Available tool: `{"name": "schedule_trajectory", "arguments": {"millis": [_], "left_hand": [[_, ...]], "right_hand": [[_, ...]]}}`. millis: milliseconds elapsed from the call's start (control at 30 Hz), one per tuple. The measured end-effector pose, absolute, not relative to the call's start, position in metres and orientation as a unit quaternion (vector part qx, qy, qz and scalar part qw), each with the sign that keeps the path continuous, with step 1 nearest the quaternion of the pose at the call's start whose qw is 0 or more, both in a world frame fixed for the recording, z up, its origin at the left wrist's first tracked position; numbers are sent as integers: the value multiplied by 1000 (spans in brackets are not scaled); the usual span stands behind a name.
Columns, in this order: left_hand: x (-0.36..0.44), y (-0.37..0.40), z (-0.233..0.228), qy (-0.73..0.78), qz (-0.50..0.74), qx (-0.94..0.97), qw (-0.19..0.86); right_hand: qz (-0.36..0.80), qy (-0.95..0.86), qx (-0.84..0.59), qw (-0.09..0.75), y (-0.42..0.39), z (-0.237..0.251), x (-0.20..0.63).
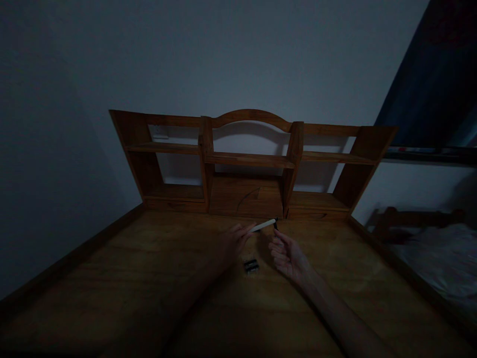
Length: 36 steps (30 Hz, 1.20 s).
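Observation:
My left hand (234,241) pinches one end of a thin white stick-like object (263,225), maybe a pen, held just above the wooden desk (112,288). The object's dark far tip meets the fingertips of my right hand (287,256), which lies palm up with its fingers loosely curled. It is too dim to tell whether the right fingers grip that tip. A small dark object (251,265) lies on the desk between my two hands.
A wooden shelf unit (249,164) with bare shelves stands at the back of the desk against a white wall. A raised wooden rim runs along the desk's left and right sides. A bed with light bedding (436,258) sits to the right. The room is dim.

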<state>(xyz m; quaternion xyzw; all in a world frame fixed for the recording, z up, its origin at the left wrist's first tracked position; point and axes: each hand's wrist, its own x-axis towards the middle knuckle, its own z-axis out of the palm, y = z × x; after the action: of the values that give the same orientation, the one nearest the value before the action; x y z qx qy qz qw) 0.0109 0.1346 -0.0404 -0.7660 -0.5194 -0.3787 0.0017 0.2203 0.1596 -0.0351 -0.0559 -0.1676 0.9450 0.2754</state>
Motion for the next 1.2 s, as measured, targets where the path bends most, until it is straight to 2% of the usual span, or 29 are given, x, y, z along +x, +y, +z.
{"name": "schedule_trajectory", "arguments": {"millis": [400, 900, 1200], "left_hand": [[13, 138, -47, -521, -397, -756, 13], [13, 140, -46, -482, -462, -741, -75], [8, 147, -55, -504, -456, -730, -73]], "right_hand": [[927, -250, -94, 262, 158, -35, 216], [915, -258, -101, 294, 159, -39, 215], [878, -345, -115, 310, 156, -33, 215]]}}
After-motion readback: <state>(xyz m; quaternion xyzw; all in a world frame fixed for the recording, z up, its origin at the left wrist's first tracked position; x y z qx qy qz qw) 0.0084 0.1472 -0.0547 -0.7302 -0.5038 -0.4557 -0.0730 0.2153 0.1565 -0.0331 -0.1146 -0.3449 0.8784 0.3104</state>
